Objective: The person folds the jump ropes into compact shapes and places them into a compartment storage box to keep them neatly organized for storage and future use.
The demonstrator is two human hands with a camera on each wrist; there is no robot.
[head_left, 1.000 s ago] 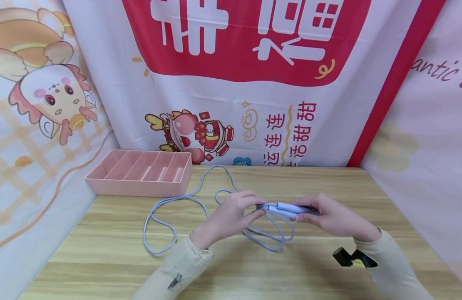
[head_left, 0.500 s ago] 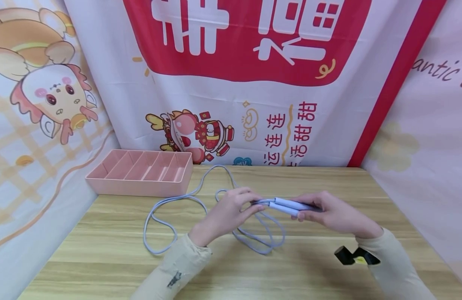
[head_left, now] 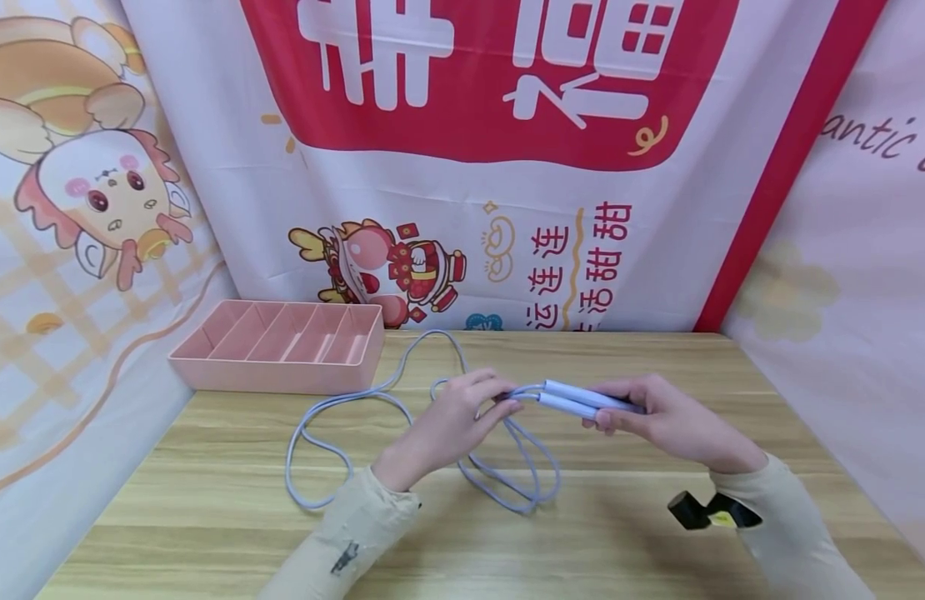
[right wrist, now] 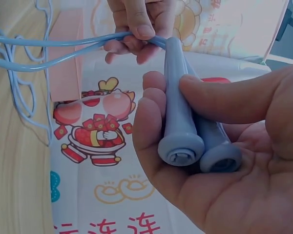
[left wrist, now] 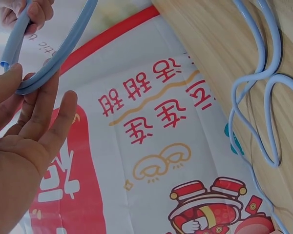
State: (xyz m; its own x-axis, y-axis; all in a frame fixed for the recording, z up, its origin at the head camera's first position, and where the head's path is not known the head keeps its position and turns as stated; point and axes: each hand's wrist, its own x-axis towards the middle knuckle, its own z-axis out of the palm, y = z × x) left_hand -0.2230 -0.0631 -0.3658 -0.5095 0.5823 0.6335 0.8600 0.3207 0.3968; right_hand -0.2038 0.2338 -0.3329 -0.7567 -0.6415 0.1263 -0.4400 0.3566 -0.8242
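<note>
A light blue jump rope (head_left: 348, 397) is in both hands. My right hand (head_left: 668, 421) grips its two handles (right wrist: 177, 109) side by side, thumb across them, with their flared ends toward the palm in the right wrist view. My left hand (head_left: 449, 421) pinches the two cord strands (left wrist: 63, 56) just beyond the handles, between thumb and fingers. From there the cord hangs down in loops and trails left over the wooden table (head_left: 627, 542), reaching the pink box.
A pink box (head_left: 271, 377) with several compartments stands at the table's back left. Printed cloth hangs behind the table (head_left: 402, 183) and along both sides. A black device (head_left: 702, 510) is at the right sleeve.
My left hand has slid left along the strands, away from the handles, baring more cord between the hands. The hanging loops have shifted left. My right hand stays nearly in place.
</note>
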